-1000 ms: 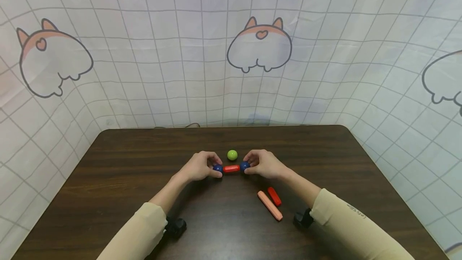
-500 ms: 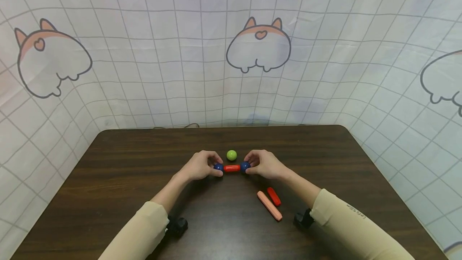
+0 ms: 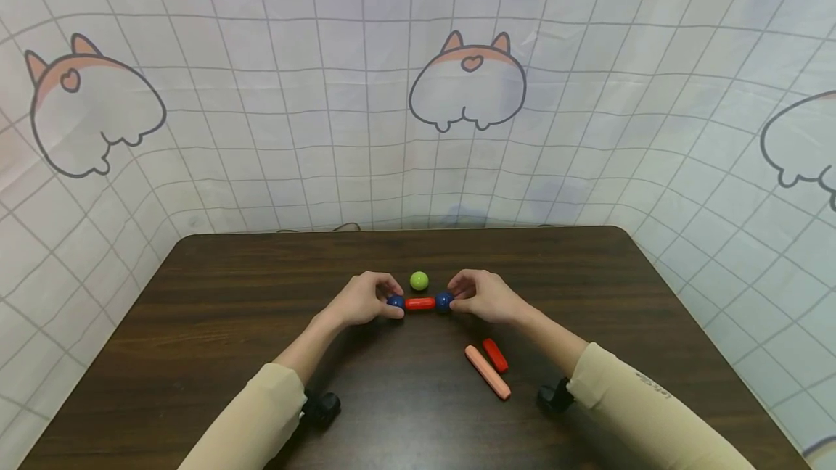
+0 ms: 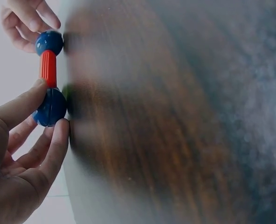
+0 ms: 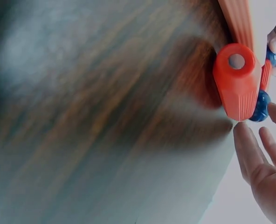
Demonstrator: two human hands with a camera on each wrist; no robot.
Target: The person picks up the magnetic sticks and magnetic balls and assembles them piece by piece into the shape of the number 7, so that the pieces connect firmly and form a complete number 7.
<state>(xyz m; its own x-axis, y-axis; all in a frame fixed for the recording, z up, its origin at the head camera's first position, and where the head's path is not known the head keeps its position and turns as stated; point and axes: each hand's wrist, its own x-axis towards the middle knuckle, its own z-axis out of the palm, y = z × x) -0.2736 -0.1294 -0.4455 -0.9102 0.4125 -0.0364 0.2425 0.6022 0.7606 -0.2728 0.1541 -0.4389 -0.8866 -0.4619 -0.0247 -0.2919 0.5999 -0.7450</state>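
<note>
A short red rod (image 3: 420,304) lies between a left blue ball (image 3: 395,302) and a right blue ball (image 3: 443,302), joined in a line on the table. My left hand (image 3: 362,301) pinches the left ball between thumb and fingers, which the left wrist view shows at the near ball (image 4: 51,108). Beside the right ball is my right hand (image 3: 488,297), its fingers spread and its fingertips at the ball's outer edge. In the right wrist view, a loose red rod (image 5: 237,93) partly hides that ball (image 5: 262,105), with the right thumb close to it.
A green ball (image 3: 419,281) sits just behind the red rod. Nearer me, to the right, lie a longer orange rod (image 3: 488,372) and a second short red rod (image 3: 496,355). The dark wooden table (image 3: 228,310) ends at a white gridded curtain (image 3: 366,165).
My right hand has loosened from the right blue ball and shifted slightly right. The left hand, the joined balls and the rod stay almost where they were.
</note>
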